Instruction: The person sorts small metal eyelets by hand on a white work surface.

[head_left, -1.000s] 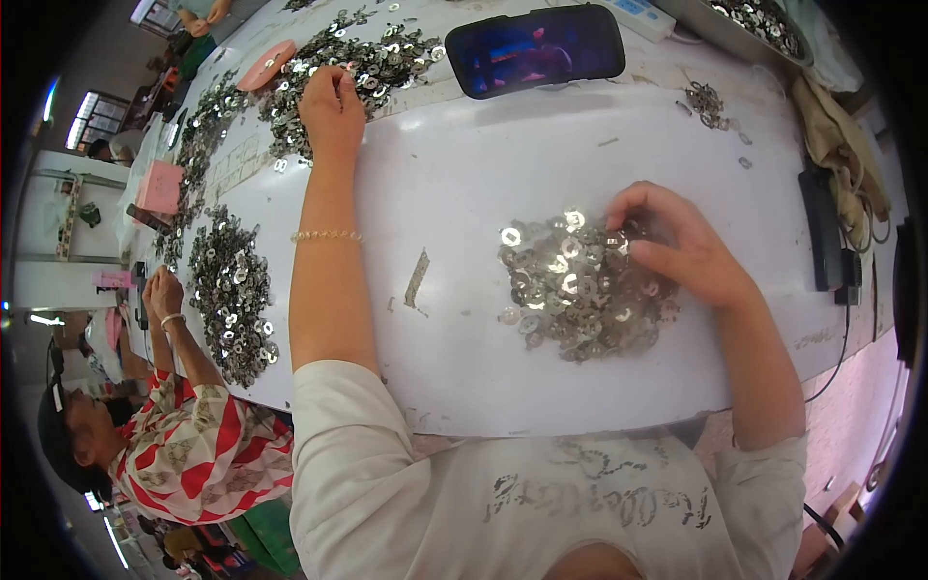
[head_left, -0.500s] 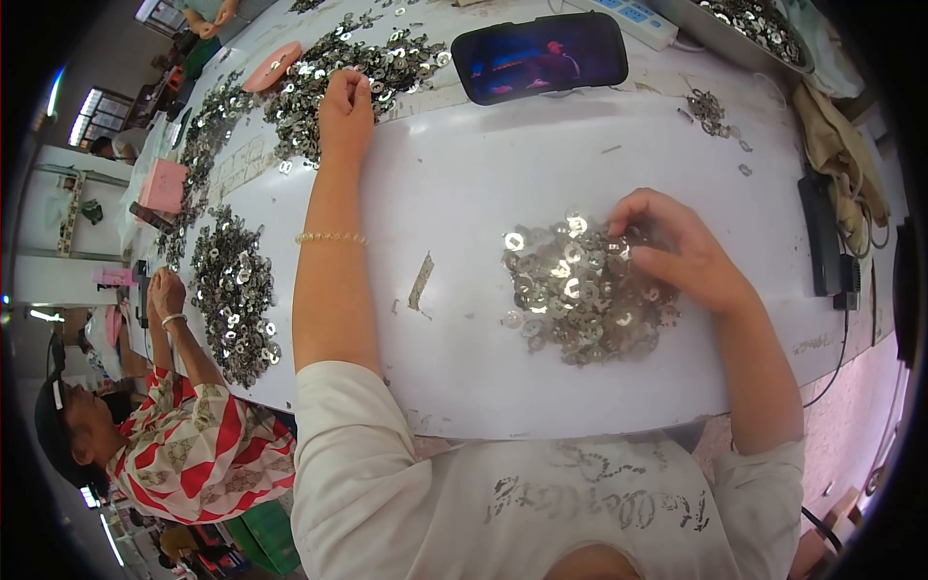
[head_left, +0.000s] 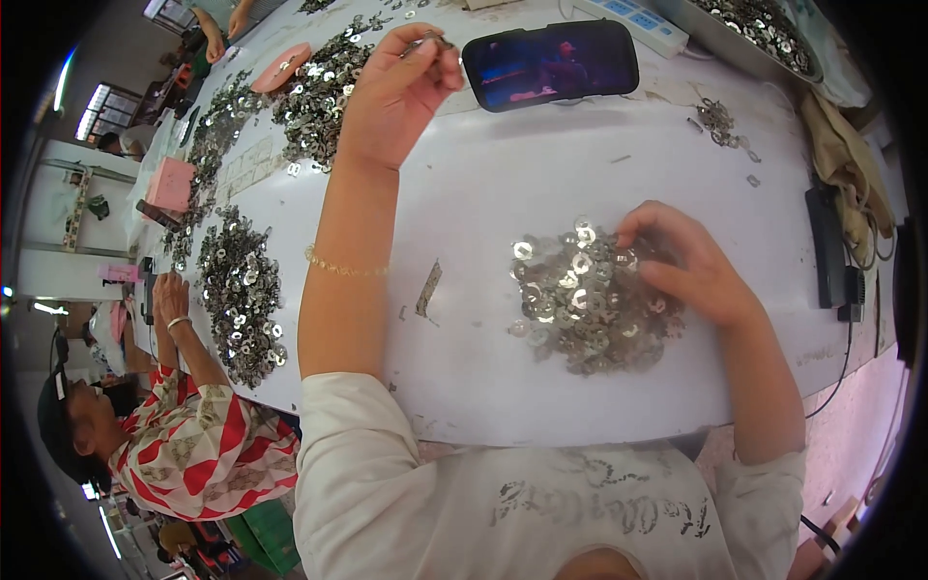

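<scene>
My left hand (head_left: 401, 97) is raised at the far pile, palm turned up, its fingers curled round some small metal pieces (head_left: 432, 43). Behind and beside it spreads a large heap of flat, shiny metal pieces (head_left: 314, 121) with holes in them. In front of me at the right lies a smaller pile of similar ring-like pieces (head_left: 580, 309). My right hand (head_left: 691, 266) rests at this pile's right edge, thumb and forefinger apart; its other fingers are partly hidden, and I see nothing held in it.
A phone (head_left: 551, 63) playing a video leans at the back, near a power strip (head_left: 633, 21). A metal tray (head_left: 720, 48) of pieces stands at the far right. A few pieces (head_left: 717, 123) lie below it. At the left, a co-worker (head_left: 193, 425) sits by another heap (head_left: 240, 300).
My left hand has lifted from the far heap, moved right and turned palm up, with metal pieces now showing in its fingers. My right hand stays by the near pile.
</scene>
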The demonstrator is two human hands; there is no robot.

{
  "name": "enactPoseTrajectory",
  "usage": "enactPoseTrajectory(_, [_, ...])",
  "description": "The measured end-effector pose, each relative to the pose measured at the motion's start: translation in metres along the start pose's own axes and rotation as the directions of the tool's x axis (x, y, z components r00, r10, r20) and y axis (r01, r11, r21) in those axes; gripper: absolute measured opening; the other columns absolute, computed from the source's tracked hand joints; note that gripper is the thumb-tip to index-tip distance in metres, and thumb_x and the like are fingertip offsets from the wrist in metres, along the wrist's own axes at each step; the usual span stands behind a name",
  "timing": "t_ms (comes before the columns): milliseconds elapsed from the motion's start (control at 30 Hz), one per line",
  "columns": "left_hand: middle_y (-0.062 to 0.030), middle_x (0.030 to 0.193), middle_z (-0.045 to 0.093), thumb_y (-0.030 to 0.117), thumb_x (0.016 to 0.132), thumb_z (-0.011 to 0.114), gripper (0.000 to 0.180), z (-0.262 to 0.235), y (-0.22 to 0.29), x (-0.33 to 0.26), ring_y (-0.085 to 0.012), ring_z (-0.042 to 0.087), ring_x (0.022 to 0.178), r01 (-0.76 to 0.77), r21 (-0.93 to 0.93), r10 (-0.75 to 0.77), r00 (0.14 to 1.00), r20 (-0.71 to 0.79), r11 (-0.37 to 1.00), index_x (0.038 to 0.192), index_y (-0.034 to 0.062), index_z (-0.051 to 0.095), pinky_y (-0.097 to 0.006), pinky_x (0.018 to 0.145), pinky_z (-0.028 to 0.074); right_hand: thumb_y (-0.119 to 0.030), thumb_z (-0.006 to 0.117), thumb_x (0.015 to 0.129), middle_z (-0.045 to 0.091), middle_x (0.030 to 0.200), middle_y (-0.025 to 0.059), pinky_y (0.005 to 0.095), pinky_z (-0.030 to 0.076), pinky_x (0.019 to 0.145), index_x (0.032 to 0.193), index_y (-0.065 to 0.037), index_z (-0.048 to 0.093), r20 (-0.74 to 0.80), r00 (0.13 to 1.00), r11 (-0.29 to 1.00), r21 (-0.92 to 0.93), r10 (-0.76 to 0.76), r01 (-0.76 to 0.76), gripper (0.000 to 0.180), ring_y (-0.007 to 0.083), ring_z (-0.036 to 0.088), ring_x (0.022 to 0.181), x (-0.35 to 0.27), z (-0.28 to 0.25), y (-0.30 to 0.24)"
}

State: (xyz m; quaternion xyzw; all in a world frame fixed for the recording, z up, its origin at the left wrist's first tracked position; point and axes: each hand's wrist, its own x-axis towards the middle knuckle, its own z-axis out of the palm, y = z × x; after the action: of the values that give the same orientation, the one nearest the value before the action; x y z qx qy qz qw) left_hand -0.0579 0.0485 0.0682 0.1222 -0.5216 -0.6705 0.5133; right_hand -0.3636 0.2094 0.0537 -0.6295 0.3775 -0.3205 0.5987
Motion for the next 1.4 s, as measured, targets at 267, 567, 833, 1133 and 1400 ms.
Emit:
enactPoseTrajectory(267, [-0.0115, 0.09, 0.059, 0.005, 0.091, 0.05, 0.015, 0.054, -0.002, -0.003, -0.0184, 0.056, 0.082, 0.088, -0.194, -0.047, 0.977, 0.21, 0.977, 0.104, 0.0001, 0.053, -0.032, 0.078, 0.047, -0.02, 0.065, 0.082, 0.054, 0.099, 0.0038, 0.0266, 0.04, 0.088, 0.106, -0.002, 0.054, 0.0, 1.0, 1.0, 0.003, 0.002, -0.002, 0.032, 0.0125, 0.05, 0.097, 0.0, 0.0, 0.0])
enactPoseTrajectory(567, [-0.0078, 0.086, 0.056, 0.004, 0.088, 0.053, 0.014, 0.079, 0.001, -0.012, -0.0161, 0.052, 0.077, -0.039, 0.108, 0.023, 0.988, 0.151, 0.993, 0.101, 0.0008, 0.054, -0.032, 0.076, 0.043, -0.019, 0.064, 0.078, 0.048, 0.1, 0.0019, 0.0192, 0.041, 0.061, 0.106, -0.004, 0.05, 0.018, 0.996, 0.995, 0.047, 0.085, -0.085, 0.034, 0.0061, 0.046, 0.079, 0.001, 0.003, -0.004])
enactPoseTrajectory(833, [-0.0012, 0.087, 0.058, -0.003, 0.082, 0.058, 0.012, 0.094, -0.006, -0.016, -0.0066, 0.053, 0.081, -0.158, 0.515, 0.137, 0.987, 0.08, 0.842, 0.093, 0.0006, 0.058, -0.023, 0.076, 0.044, -0.021, 0.064, 0.079, 0.049, 0.103, 0.0029, 0.0242, 0.041, 0.082, 0.106, -0.003, 0.05, 0.029, 0.999, 0.999, 0.027, 0.035, -0.035, 0.035, 0.0115, 0.047, 0.096, 0.001, 0.0, 0.003])
enactPoseTrajectory(1133, [-0.0039, 0.085, 0.06, -0.003, 0.08, 0.058, 0.017, 0.11, -0.016, -0.03, -0.0129, 0.055, 0.083, -0.034, 0.789, -0.435, 0.82, 0.373, 0.614, 0.095, 0.0025, 0.06, -0.027, 0.077, 0.044, -0.02, 0.065, 0.084, 0.054, 0.098, 0.0033, 0.0265, 0.041, 0.086, 0.106, -0.002, 0.054, 0.016, 0.998, 0.998, 0.034, -0.056, 0.056, 0.032, 0.0116, 0.05, 0.095, 0.0, -0.001, 0.009])
enactPoseTrajectory(1400, [-0.0069, 0.105, 0.06, 0.019, 0.075, 0.073, 0.036, 0.003, -0.004, -0.003, -0.0199, 0.055, 0.101, -0.056, 0.998, 0.339, 0.939, 0.052, 0.002, 0.105, 0.0063, 0.059, -0.036, 0.09, 0.041, -0.019, 0.064, 0.084, 0.054, 0.098, 0.0024, 0.0255, 0.042, 0.084, 0.107, -0.002, 0.054, 0.015, 0.997, 0.997, 0.004, -0.075, 0.075, 0.03, 0.0108, 0.05, 0.093, 0.003, -0.002, 0.01])
